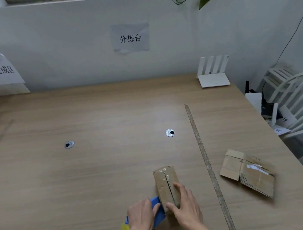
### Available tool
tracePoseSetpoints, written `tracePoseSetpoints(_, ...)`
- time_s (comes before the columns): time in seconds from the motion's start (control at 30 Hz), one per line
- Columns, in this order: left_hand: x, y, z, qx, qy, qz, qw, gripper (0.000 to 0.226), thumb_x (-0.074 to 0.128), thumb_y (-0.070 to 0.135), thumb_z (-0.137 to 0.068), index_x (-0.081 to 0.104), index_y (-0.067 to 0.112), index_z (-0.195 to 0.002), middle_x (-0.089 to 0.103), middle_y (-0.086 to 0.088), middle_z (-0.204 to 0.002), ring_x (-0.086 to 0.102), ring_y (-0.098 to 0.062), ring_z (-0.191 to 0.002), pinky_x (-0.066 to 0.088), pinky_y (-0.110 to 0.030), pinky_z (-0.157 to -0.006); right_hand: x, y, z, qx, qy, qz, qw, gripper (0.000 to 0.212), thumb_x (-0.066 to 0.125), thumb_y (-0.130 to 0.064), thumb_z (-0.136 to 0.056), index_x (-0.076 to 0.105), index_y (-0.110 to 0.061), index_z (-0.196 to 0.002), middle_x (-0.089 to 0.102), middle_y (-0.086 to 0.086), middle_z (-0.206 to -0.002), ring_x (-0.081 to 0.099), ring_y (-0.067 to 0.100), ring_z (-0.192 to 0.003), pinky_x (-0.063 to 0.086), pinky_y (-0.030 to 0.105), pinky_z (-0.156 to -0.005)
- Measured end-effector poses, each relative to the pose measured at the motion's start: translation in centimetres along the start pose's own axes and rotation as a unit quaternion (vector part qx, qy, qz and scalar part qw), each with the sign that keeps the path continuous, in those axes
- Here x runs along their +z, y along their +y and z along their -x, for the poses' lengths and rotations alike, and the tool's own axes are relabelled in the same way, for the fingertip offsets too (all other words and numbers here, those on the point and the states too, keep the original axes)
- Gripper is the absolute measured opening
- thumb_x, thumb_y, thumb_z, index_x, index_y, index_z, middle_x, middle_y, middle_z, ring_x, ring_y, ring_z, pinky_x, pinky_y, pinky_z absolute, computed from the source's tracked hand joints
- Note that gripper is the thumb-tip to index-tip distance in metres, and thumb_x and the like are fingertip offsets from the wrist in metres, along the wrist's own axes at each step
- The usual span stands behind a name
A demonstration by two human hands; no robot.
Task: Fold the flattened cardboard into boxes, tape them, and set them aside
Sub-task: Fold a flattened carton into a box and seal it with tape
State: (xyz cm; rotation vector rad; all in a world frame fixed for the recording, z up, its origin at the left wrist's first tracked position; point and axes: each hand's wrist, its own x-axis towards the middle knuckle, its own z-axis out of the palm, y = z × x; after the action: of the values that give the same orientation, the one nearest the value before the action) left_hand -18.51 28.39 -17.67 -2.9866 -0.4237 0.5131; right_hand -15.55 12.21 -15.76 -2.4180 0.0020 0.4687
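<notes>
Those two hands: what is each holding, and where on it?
The left hand grips the blue tape dispenser over its top. The right hand holds the folded cardboard box at its near end.

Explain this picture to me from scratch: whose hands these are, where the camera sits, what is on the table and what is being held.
No machine here: a person wears a camera on the head, looking down at their own hands. The left hand grips a blue tape dispenser against the near end of a folded cardboard box. The right hand holds that box steady, fingers over its top. On the wooden table also lie a flattened cardboard piece to the right, a long strip and a white router by the wall.
</notes>
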Motion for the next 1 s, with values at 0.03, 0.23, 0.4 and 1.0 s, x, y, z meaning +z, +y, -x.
tracePoseSetpoints(0.03, 0.0, 0.1, 0.0, -0.001, -0.002, -0.002, 1.0, 0.052, 0.031, 0.068, -0.098, 0.062, 0.027, -0.106, 0.072, 0.004, -0.102, 0.07, -0.02, -0.096, 0.037, -0.033, -0.064, -0.1, 0.0, 0.0, -0.006, -0.002, 0.0, 1.0, 0.077, 0.071, -0.05, -0.082, 0.025, -0.052, -0.144, 0.043, -0.012, -0.139, 0.051, 0.014, -0.125, 0.047, 0.031, -0.098)
tracePoseSetpoints(0.23, 0.7, -0.2, 0.6, -0.037, -0.014, 0.034, 0.999, 0.051, 0.034, 0.066, -0.099, 0.062, 0.025, -0.114, 0.071, 0.004, -0.11, 0.068, -0.018, -0.105, 0.048, -0.029, -0.077, -0.6, 1.2, 0.5, -0.047, -0.029, -0.004, 0.998, 0.075, 0.07, -0.048, -0.081, 0.027, -0.056, -0.142, 0.045, -0.016, -0.138, 0.052, 0.011, -0.126, 0.048, 0.033, -0.099)
tracePoseSetpoints(0.4, 1.9, -2.8, 1.1, -0.041, 0.026, 0.068, 0.997, 0.055, 0.027, 0.073, -0.096, 0.05, 0.033, -0.125, 0.07, 0.006, -0.109, 0.068, -0.017, -0.103, 0.043, -0.032, -0.069, -1.2, 1.3, -1.1, -0.065, -0.065, 0.008, 0.996, 0.075, 0.065, -0.054, -0.084, 0.026, -0.049, -0.149, 0.042, -0.01, -0.147, 0.048, 0.012, -0.133, 0.045, 0.037, -0.107)
tracePoseSetpoints(1.0, 2.7, -6.0, 3.1, -0.023, 0.049, 0.107, 0.993, 0.087, 0.039, 0.08, -0.087, 0.03, 0.028, -0.155, 0.056, 0.004, -0.127, 0.057, -0.017, -0.112, 0.044, -0.031, -0.093, -7.8, 3.7, -3.0, -0.242, 0.042, 0.347, 0.905, 0.083, 0.059, 0.009, -0.07, 0.045, -0.037, -0.138, 0.031, -0.004, -0.16, 0.037, 0.022, -0.143, 0.035, 0.033, -0.113)
